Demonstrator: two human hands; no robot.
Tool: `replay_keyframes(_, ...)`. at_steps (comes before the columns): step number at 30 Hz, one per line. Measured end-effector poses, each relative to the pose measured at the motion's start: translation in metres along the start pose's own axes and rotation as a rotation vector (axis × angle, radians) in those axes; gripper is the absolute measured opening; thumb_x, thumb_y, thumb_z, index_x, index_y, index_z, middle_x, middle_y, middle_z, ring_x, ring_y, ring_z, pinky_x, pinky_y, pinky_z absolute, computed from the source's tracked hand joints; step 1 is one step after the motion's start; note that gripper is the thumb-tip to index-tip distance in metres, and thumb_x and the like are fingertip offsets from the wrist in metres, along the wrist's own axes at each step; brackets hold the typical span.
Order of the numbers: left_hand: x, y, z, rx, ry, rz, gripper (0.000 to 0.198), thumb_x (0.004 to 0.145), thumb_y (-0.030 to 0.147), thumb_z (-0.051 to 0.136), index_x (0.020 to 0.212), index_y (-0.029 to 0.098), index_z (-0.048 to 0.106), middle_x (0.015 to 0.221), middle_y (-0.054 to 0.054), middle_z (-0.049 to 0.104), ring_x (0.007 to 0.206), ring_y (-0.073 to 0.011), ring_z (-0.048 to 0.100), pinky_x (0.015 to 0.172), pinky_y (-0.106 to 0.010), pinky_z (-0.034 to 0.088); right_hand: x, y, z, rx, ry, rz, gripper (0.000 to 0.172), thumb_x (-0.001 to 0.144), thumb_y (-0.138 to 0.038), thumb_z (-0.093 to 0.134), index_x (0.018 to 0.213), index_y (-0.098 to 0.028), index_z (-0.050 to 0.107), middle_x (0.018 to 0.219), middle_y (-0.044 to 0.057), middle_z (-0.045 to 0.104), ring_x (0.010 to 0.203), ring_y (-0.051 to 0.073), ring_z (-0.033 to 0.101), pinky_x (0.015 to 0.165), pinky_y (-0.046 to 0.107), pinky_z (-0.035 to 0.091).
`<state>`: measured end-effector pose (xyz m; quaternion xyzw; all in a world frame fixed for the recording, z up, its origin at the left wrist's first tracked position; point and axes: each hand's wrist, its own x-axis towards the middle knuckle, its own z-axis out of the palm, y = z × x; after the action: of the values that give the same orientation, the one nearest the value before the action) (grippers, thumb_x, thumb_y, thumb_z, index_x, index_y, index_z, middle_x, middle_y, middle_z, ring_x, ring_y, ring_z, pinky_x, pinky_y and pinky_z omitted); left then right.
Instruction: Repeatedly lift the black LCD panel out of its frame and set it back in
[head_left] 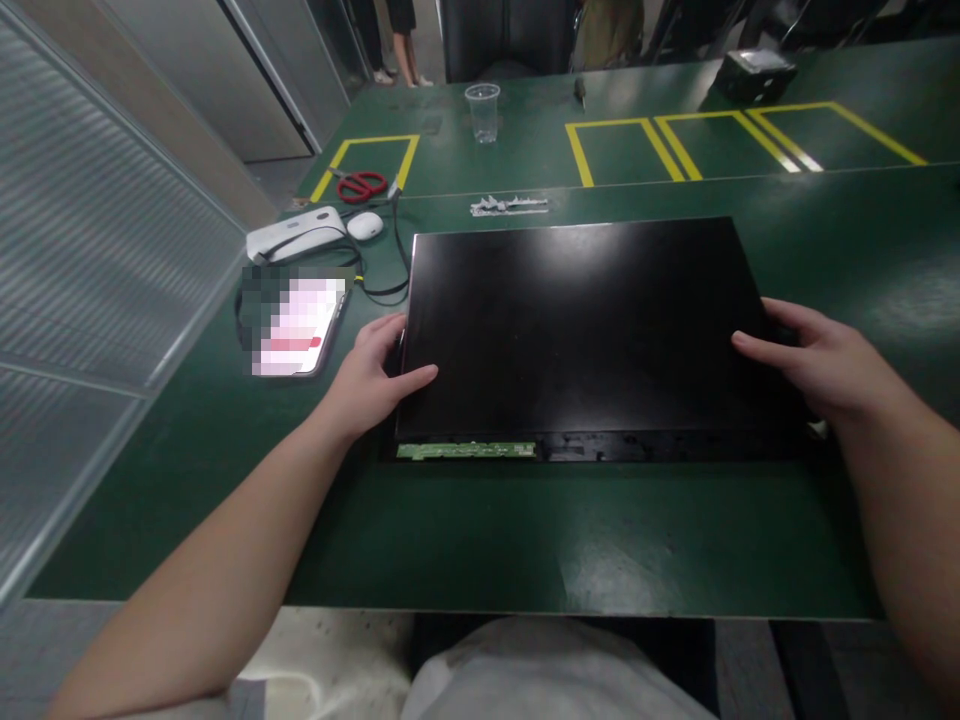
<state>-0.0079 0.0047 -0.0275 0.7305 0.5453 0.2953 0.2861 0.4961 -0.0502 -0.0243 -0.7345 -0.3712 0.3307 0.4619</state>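
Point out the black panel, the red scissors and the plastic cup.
black panel (577,320), head view, middle of its glossy face
red scissors (362,186), head view, on the handles
plastic cup (482,112), head view, on its clear wall

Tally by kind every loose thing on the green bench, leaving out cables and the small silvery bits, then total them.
Black display panel: 1
Phone: 1
Red-handled scissors: 1
White mouse: 1
White handheld device: 1
Clear plastic cup: 1
Black box: 1
Small dark tool: 1
Total: 8
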Motion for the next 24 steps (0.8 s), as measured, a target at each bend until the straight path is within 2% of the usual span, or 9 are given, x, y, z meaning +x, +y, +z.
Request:
replay_keyframes(5, 0.000, -0.002, 0.001, -0.008, -0.007, 0.003, 0.074, 0.080, 0.047, 0.083, 0.150, 0.030, 0.063, 0.154, -0.010, 0.052, 0.151, -0.0394, 0.044, 0.130, -0.059, 0.031, 0.003, 0.004, -0.002, -0.020, 0.009, -0.003, 0.061, 0.059, -0.035, 0.095, 0.118, -0.036, 0.080, 0.117, 0.003, 0.079, 0.095, 0.027, 0.078, 0.078, 0.041, 0.069)
replay_keyframes(11, -0.001, -0.002, 0.004, -0.019, 0.019, -0.041, 0.071, 0.076, 0.048, 0.087, 0.142, 0.029, 0.069, 0.155, -0.010, 0.048, 0.151, -0.0411, 0.042, 0.129, -0.060, 0.031, 0.010, 0.013, -0.006, -0.063, 0.018, -0.018, 0.061, 0.056, -0.037, 0.096, 0.114, -0.037, 0.082, 0.112, 0.005, 0.080, 0.082, 0.027, 0.079, 0.064, 0.039, 0.068)
replay_keyframes(18, -0.001, 0.000, 0.005, -0.068, 0.026, -0.068, 0.072, 0.074, 0.046, 0.089, 0.140, 0.026, 0.070, 0.156, -0.012, 0.046, 0.152, -0.0407, 0.042, 0.129, -0.059, 0.032, 0.009, 0.010, -0.005, -0.092, 0.100, 0.070, 0.066, 0.053, -0.033, 0.097, 0.117, -0.040, 0.082, 0.117, 0.006, 0.079, 0.095, 0.030, 0.079, 0.073, 0.040, 0.069)
replay_keyframes(21, -0.001, 0.000, 0.004, -0.080, 0.020, -0.067, 0.073, 0.074, 0.046, 0.088, 0.141, 0.023, 0.069, 0.156, -0.014, 0.046, 0.152, -0.0401, 0.042, 0.129, -0.058, 0.032, 0.009, 0.009, -0.006, -0.096, 0.059, 0.070, 0.065, 0.053, -0.031, 0.095, 0.116, -0.042, 0.081, 0.117, 0.005, 0.078, 0.095, 0.031, 0.078, 0.072, 0.041, 0.069)
replay_keyframes(24, 0.000, 0.000, 0.005, -0.061, 0.026, -0.052, 0.071, 0.075, 0.045, 0.088, 0.141, 0.028, 0.069, 0.155, -0.011, 0.047, 0.152, -0.0401, 0.041, 0.129, -0.059, 0.032, 0.007, 0.005, -0.005, -0.090, 0.053, 0.071, 0.065, 0.052, -0.031, 0.095, 0.115, -0.042, 0.081, 0.115, 0.005, 0.078, 0.091, 0.030, 0.078, 0.068, 0.041, 0.069)
